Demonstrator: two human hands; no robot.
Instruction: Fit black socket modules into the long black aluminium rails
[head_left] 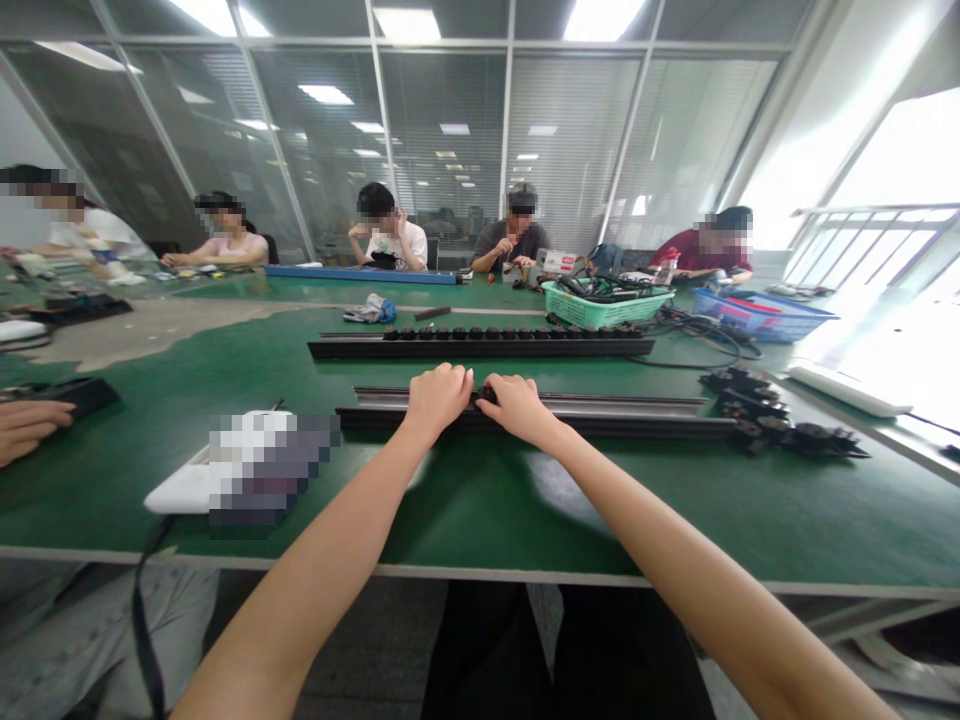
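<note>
A long black rail with a silvery inner channel (622, 405) lies crosswise on the green table in front of me. My left hand (441, 392) is closed over the rail near its middle. Just beside it, my right hand (517, 405) has its fingers closed around a small black module (486, 395) at the channel. My fingers hide most of this module, and I cannot tell how far it sits in the rail. Behind lies a second black rail (480, 349) with a row of several black modules (517, 334) along it. Loose black modules (750, 400) are heaped at the first rail's right end.
A white device (180, 485) with a blurred item on it lies left. Farther back are gloves (370, 309), a green basket (607, 310) of cables and a blue basket (765, 318). Another person's hand (30, 430) rests far left. Several people sit around the table (480, 520).
</note>
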